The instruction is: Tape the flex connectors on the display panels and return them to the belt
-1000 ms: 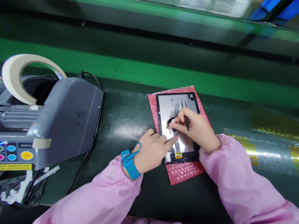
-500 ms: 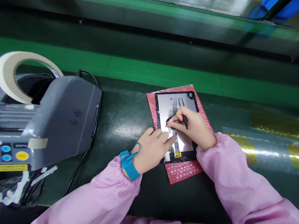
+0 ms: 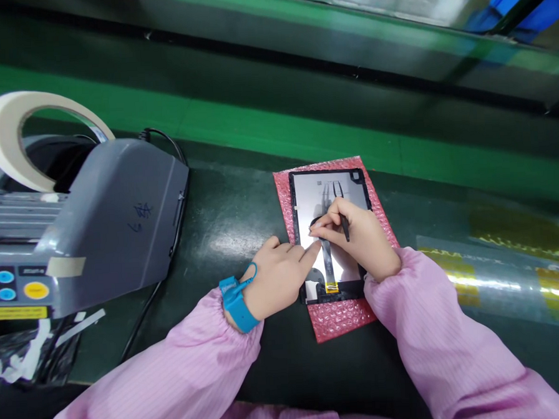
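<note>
A tablet screen panel (image 3: 308, 198) with a silvery back and black frame lies on a pink bubble-wrap bag (image 3: 344, 323). Down its lower half runs a grey flex cable (image 3: 328, 266) ending in a yellow patch. My right hand (image 3: 369, 241) is closed over the panel, holding black tweezers (image 3: 345, 229) whose tips point away from me. Its thumb and forefinger pinch together near the cable's upper end; anything small between them is too hard to make out. My left hand (image 3: 276, 278), in a blue wrist strap, holds nothing and stretches its forefinger to the cable's upper part.
A grey tape dispenser (image 3: 121, 224) carrying a large cream tape roll (image 3: 4, 142) stands on the left, its black cable trailing along the dark green tabletop (image 3: 222, 194). Clear film with yellow tape strips (image 3: 499, 285) covers the right side. White scraps (image 3: 29, 354) lie at lower left.
My left hand has drawn slightly back from the panel's middle, and its forefinger now points near the right hand's fingertips. My right hand keeps its pinch and the tweezers.
</note>
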`<state>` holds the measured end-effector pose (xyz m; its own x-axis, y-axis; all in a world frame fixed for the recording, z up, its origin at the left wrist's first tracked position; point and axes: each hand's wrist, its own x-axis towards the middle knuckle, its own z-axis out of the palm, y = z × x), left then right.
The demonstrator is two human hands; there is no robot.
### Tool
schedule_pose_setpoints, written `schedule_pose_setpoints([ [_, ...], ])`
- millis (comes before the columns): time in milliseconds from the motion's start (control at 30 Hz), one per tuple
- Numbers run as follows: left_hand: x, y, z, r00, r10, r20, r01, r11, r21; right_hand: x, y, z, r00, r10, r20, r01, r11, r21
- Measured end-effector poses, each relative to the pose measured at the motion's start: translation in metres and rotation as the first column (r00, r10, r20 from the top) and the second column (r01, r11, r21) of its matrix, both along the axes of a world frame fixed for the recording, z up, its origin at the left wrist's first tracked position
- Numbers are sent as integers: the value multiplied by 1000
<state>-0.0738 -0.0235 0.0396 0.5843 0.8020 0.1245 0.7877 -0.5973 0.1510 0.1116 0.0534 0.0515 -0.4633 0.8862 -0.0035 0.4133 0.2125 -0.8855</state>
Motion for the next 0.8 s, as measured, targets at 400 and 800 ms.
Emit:
schedule_pose_setpoints([
  [400, 1, 1, 5, 999, 1, -46, -5, 997, -82, -10, 19, -9, 970, -230, 75, 208, 950, 234],
  [800, -1, 4, 9, 987, 12, -159, -44, 979, -197, 38, 29, 10, 761, -553, 338, 463, 829, 314],
])
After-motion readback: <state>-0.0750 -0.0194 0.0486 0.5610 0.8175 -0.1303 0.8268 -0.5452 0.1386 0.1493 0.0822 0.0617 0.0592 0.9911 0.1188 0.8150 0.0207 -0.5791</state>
